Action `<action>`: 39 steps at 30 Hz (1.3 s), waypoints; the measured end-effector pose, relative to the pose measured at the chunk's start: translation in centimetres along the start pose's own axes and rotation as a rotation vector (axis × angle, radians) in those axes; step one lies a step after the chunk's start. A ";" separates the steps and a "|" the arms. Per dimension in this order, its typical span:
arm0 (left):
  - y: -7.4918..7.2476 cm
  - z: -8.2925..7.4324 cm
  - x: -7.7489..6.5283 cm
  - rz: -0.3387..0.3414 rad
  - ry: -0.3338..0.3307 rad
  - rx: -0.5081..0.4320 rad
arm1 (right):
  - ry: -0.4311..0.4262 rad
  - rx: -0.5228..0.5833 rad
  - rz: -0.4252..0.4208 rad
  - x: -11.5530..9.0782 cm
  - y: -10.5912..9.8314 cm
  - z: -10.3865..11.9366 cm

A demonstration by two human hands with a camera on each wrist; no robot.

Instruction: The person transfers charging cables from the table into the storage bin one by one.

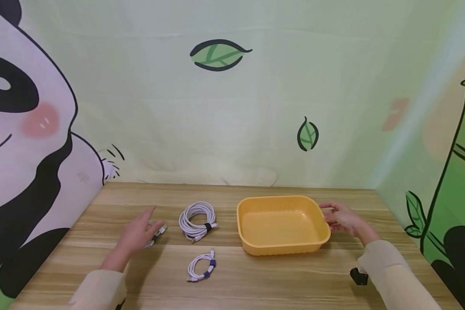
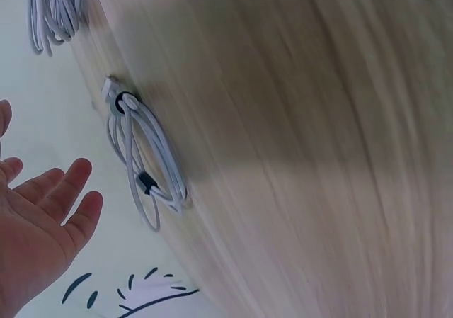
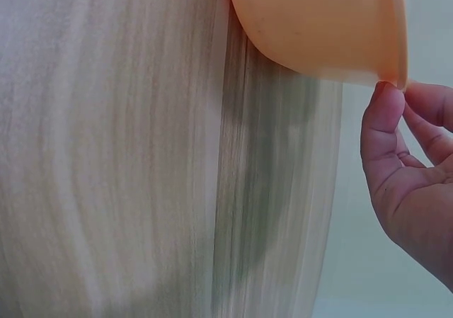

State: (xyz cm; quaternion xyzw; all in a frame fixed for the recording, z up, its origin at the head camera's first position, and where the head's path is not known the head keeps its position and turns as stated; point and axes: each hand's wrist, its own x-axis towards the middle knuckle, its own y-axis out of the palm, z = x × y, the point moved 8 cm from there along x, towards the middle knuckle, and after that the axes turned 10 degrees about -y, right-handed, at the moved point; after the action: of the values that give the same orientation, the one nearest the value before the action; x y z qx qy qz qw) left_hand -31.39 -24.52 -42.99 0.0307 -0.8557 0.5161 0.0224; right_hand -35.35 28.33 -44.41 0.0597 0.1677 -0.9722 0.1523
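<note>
My right hand pinches the right rim of a yellow plastic basket; in the right wrist view the thumb and fingers meet at the basket's edge. Over the left side of the table, my left hand hovers with its fingers loosely extended and nothing in it. Partly hidden behind that hand lies a coiled cable; the left wrist view shows this grey-white cable with dark ties, apart from the fingers.
A larger bundled white cable with a black strap lies left of the basket. Nearer me is a small white cable coil with blue ties. Behind the wooden table hangs a printed backdrop.
</note>
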 end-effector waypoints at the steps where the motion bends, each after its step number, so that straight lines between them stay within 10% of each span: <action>1: 0.1 -0.1 0.0 -0.002 0.004 -0.005 | 0.000 -0.001 0.001 0.0 0.0 0.0; 39: 2.9 -3.3 1.3 0.051 0.028 -0.041 | -0.005 -0.007 -0.013 0.2 -0.2 -0.2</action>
State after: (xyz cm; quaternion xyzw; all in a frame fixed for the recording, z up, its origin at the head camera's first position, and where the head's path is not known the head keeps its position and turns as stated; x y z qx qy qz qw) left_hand -32.85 -20.30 -43.93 0.0012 -0.8662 0.4993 0.0216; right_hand -35.61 28.48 -44.54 0.0556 0.1713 -0.9727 0.1467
